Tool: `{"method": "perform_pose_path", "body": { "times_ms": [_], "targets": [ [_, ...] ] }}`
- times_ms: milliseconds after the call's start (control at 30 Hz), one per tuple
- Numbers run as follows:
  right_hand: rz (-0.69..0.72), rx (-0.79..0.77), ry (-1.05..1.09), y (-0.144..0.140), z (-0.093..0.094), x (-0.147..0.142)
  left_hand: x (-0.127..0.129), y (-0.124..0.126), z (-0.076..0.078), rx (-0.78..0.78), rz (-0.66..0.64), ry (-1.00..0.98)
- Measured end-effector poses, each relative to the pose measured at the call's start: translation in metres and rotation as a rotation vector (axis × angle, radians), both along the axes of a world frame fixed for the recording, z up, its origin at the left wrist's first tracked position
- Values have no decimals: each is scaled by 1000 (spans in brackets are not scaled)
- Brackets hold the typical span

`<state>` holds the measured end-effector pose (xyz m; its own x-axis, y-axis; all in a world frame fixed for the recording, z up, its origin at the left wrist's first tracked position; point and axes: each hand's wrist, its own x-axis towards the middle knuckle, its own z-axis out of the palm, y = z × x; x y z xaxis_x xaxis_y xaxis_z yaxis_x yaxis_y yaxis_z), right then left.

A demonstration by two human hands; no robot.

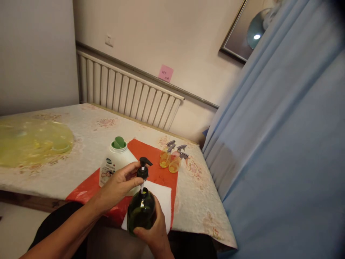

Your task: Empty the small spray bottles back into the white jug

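Observation:
Between the fingers of my left hand point(122, 185) is a black pump head point(142, 172), its pale tube reaching down into the mouth of a dark green bottle point(140, 212). The pump's collar sits above the bottle's neck, apart from it. My right hand point(156, 228) is wrapped round the bottle's right side and holds it upright. Just behind my left hand stands a large white jug point(115, 160) with a green insert point(119, 142) in its open mouth. A folded white cloth point(161, 196) lies beneath and behind the bottle.
A red sheet point(153, 172) lies under the jug and cloth. Several amber spray bottles point(174, 164) with grey triggers stand at its right edge. A yellow translucent plastic bag point(32, 140) is on the flowered tablecloth point(105, 124) at left. A blue curtain point(283, 144) hangs at right.

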<state>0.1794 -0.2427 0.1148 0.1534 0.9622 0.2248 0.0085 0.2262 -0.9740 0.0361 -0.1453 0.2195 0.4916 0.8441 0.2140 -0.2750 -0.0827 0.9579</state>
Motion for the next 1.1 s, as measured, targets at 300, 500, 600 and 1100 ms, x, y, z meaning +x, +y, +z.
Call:
{"method": "perform_pose_path", "body": {
  "times_ms": [300,500,600,1100],
  "targets": [
    [-31,-19,-27,-1,1,0,-7,1,7,122,111,38],
    [-11,-8,-23,-2,6,2,-13,8,4,-21,214,-50],
    [-45,-41,-74,0,4,4,-18,13,-3,-105,389,-269],
    [-97,33,-432,71,55,33,-55,3,-110,-683,301,-512]
  ]
}}
